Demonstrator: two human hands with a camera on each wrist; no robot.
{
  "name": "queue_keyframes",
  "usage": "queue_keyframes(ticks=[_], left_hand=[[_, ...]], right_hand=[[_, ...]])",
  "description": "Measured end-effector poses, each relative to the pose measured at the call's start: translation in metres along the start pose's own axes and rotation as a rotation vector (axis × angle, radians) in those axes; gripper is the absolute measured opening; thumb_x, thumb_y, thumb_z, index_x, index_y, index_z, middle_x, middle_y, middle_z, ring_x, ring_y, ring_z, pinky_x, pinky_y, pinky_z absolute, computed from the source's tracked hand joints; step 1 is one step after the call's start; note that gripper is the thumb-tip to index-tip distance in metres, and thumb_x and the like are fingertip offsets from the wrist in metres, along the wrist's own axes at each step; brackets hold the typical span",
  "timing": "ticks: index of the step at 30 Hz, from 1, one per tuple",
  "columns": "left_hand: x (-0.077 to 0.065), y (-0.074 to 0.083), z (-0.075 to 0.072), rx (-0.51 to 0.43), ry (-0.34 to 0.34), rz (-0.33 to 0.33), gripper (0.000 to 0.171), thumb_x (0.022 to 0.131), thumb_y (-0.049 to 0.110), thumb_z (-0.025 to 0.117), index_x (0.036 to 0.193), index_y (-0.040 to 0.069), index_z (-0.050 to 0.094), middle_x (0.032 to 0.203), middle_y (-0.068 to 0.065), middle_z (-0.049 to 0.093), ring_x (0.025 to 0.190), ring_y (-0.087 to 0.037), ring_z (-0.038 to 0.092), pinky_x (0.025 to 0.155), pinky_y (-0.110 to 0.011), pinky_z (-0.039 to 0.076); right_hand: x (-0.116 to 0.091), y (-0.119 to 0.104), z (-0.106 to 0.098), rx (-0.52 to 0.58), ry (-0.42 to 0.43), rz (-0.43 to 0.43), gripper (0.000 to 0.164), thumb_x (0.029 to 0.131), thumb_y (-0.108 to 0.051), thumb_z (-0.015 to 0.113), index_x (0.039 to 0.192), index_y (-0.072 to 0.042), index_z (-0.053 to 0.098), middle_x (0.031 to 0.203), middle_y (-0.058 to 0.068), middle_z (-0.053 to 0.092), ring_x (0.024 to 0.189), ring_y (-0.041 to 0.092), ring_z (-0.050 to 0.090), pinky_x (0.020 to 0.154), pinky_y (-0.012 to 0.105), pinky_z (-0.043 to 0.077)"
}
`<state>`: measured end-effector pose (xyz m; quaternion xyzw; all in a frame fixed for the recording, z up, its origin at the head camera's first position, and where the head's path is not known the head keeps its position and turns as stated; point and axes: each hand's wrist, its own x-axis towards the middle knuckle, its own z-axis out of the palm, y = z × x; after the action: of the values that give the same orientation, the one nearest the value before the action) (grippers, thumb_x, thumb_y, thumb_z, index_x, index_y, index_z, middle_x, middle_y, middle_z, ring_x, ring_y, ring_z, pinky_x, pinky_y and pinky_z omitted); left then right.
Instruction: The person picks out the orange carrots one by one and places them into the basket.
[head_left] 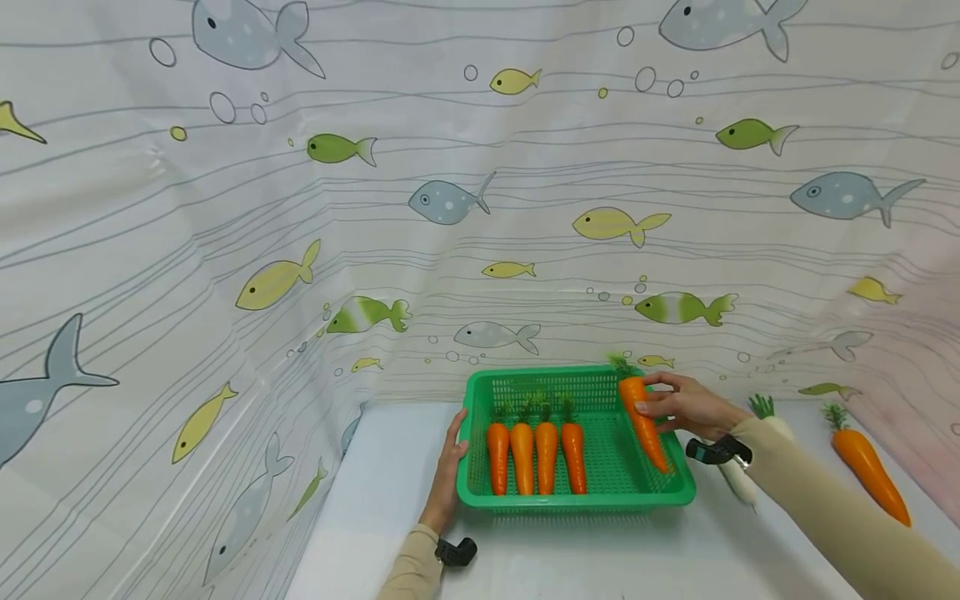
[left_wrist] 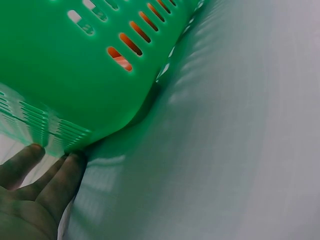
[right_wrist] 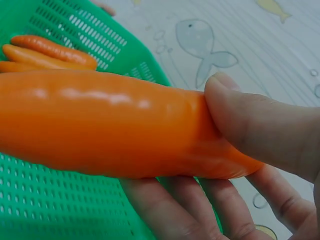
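Observation:
My right hand (head_left: pixel 693 406) grips an orange carrot (head_left: pixel 642 418) with a green leafy top, thumb on one side and fingers on the other. It holds the carrot at a slant over the right part of a green plastic basket (head_left: pixel 577 501). In the right wrist view the carrot (right_wrist: pixel 100 120) fills the middle, across the basket's perforated floor. Several carrots (head_left: pixel 547 458) lie side by side in the basket's left half, tops away from me. My left hand (head_left: pixel 447 473) rests against the basket's left side; in the left wrist view its extended fingers (left_wrist: pixel 62 182) touch the outer wall low down.
A white radish (head_left: pixel 738 482) with green leaves lies on the white table (head_left: pixel 390 475) right of the basket, partly hidden by my right forearm. Farther right lies another carrot (head_left: pixel 870 473). A fish-patterned curtain (head_left: pixel 540 242) hangs behind the table and along its sides.

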<state>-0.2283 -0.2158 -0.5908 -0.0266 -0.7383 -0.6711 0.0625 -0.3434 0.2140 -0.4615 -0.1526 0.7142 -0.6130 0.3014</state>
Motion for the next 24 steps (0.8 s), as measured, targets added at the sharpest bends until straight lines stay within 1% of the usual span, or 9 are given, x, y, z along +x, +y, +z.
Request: queue_keyframes(ticks=[4, 7, 13, 17, 19, 21, 24], left_hand=[[0.001, 0.001, 0.000, -0.003, -0.002, 0.005, 0.058, 0.112, 0.041, 0.029, 0.169, 0.039, 0.021, 0.179, -0.004, 0.014, 0.162, -0.039, 0.021, 0.124, -0.067, 0.021], [0.001, 0.001, 0.000, -0.006, 0.000, 0.003, 0.058, 0.112, 0.041, 0.030, 0.169, 0.039, 0.021, 0.179, -0.005, 0.014, 0.162, -0.039, 0.020, 0.124, -0.067, 0.020], [0.000, 0.002, 0.000, 0.003, 0.003, 0.000, 0.058, 0.111, 0.040, 0.030, 0.169, 0.040, 0.022, 0.179, -0.004, 0.014, 0.162, -0.039, 0.021, 0.124, -0.067, 0.021], [-0.001, 0.002, 0.000, 0.005, 0.003, 0.000, 0.058, 0.112, 0.040, 0.030, 0.169, 0.040, 0.022, 0.179, -0.004, 0.015, 0.162, -0.039, 0.021, 0.124, -0.067, 0.021], [0.000, 0.002, 0.000, 0.005, 0.004, 0.001, 0.058, 0.112, 0.040, 0.030, 0.169, 0.040, 0.022, 0.179, -0.004, 0.015, 0.162, -0.039, 0.021, 0.124, -0.067, 0.021], [0.000, 0.002, 0.000, 0.005, 0.005, 0.001, 0.058, 0.112, 0.040, 0.030, 0.169, 0.040, 0.022, 0.179, -0.004, 0.015, 0.162, -0.039, 0.021, 0.124, -0.067, 0.021], [0.000, 0.002, 0.000, 0.004, 0.006, 0.001, 0.058, 0.112, 0.040, 0.031, 0.169, 0.040, 0.022, 0.179, -0.004, 0.015, 0.162, -0.039, 0.021, 0.123, -0.067, 0.022]], right_hand=[[0.011, 0.003, 0.007, 0.003, 0.001, -0.006, 0.067, 0.103, -0.016, 0.070, 0.153, 0.003, 0.030, 0.127, 0.013, 0.069, 0.109, 0.026, 0.072, 0.092, 0.049, 0.062], [0.019, 0.006, 0.013, 0.004, -0.018, -0.019, 0.069, 0.103, -0.016, 0.070, 0.154, 0.006, 0.029, 0.128, 0.015, 0.068, 0.109, 0.027, 0.072, 0.092, 0.051, 0.062], [0.031, 0.013, 0.028, 0.014, -0.025, -0.014, 0.067, 0.101, -0.010, 0.070, 0.151, 0.006, 0.029, 0.125, 0.019, 0.066, 0.104, 0.028, 0.072, 0.086, 0.050, 0.063], [0.034, 0.015, 0.039, -0.009, 0.000, 0.002, 0.072, 0.100, -0.009, 0.071, 0.153, 0.006, 0.026, 0.133, 0.026, 0.061, 0.103, 0.027, 0.071, 0.086, 0.052, 0.062], [0.035, 0.014, 0.043, -0.022, 0.010, 0.011, 0.075, 0.100, -0.010, 0.071, 0.154, 0.008, 0.022, 0.138, 0.033, 0.056, 0.104, 0.027, 0.071, 0.088, 0.054, 0.061], [0.037, 0.014, 0.046, -0.023, 0.023, 0.028, 0.077, 0.100, -0.012, 0.072, 0.155, 0.007, 0.021, 0.143, 0.036, 0.051, 0.106, 0.027, 0.071, 0.090, 0.054, 0.061], [0.040, 0.016, 0.050, -0.043, 0.013, 0.041, 0.079, 0.101, -0.013, 0.070, 0.157, 0.008, 0.018, 0.148, 0.042, 0.045, 0.109, 0.028, 0.071, 0.092, 0.054, 0.060]])
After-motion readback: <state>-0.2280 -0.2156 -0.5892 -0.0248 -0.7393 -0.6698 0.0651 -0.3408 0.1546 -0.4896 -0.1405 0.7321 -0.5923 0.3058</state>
